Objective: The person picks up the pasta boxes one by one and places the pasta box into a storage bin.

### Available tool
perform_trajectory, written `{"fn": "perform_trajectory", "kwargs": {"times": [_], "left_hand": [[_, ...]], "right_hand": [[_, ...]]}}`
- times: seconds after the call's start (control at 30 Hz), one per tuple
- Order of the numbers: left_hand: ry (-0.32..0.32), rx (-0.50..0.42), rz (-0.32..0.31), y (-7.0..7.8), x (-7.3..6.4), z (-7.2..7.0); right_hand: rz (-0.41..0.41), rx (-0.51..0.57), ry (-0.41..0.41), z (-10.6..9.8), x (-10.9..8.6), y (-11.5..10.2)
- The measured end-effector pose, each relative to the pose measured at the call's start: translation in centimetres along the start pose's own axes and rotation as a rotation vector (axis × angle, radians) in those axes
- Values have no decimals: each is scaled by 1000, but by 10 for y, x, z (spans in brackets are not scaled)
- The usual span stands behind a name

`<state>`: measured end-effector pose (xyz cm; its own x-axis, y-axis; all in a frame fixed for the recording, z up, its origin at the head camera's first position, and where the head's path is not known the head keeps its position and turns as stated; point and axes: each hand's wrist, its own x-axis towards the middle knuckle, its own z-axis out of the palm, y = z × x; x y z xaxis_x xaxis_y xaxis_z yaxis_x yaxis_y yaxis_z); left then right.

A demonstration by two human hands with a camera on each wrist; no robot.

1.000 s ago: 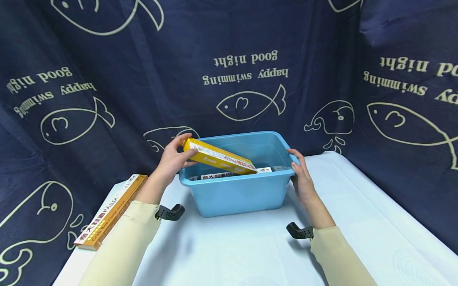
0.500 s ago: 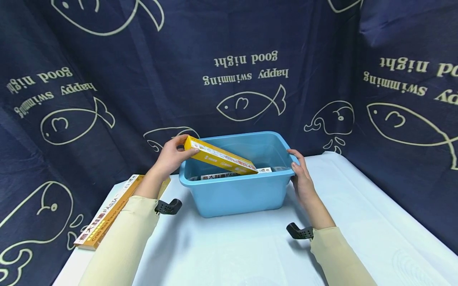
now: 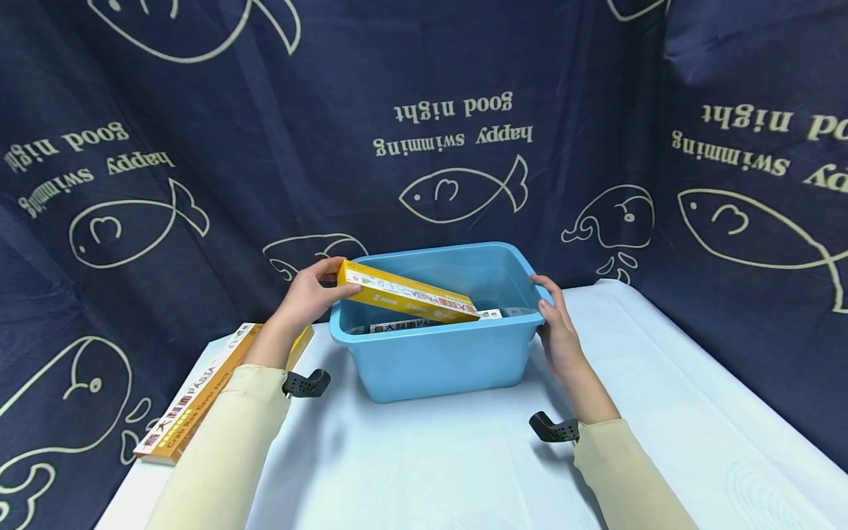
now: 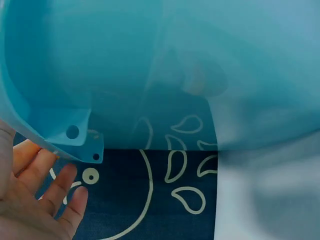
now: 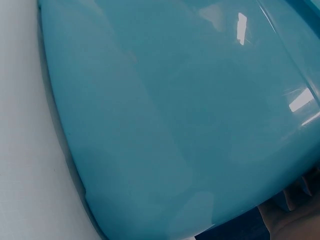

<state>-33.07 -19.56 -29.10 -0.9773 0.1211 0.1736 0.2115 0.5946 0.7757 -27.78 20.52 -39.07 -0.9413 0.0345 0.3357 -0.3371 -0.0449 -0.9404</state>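
Dark blue drapery, printed with pale fish, whales and upside-down lettering, backs a white-covered desk; soft shadows suggest light, probably from overhead.

2 cream sleeves, perhaps ribbed; 2 black perforated wrist pieces

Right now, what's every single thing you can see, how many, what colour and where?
table: 1, white, underneath
curtain: count unclear, navy with pale fish and whales, behind
bin: 1, blue, on the table
tilted pasta box: 1, yellow and white, slanting into the bin
lower pasta box: at least 1, white label showing, inside the bin
Crab Roe pasta box: 1, orange and white, left
yellow thing: 1, mostly hidden behind the left forearm
wrist devices: 2, black, one per wrist
sleeves: 2, cream, on the arms
left hand: 1, pinching the tilted pasta box
right hand: 1, gripping the bin's rim
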Motion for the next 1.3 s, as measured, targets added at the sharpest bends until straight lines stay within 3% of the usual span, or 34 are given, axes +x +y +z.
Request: {"fn": "perform_trajectory", "kwargs": {"times": [0.37, 0.6, 1.3], "left_hand": [[-42, -28, -28, -4, 8, 8], [-100, 6, 3, -2, 14, 13], [-121, 117, -4, 3, 27, 17]], "right_hand": [[13, 0, 6, 1, 1, 0], [-2, 3, 4, 1, 1, 2], [-11, -7, -2, 0, 1, 2]]}}
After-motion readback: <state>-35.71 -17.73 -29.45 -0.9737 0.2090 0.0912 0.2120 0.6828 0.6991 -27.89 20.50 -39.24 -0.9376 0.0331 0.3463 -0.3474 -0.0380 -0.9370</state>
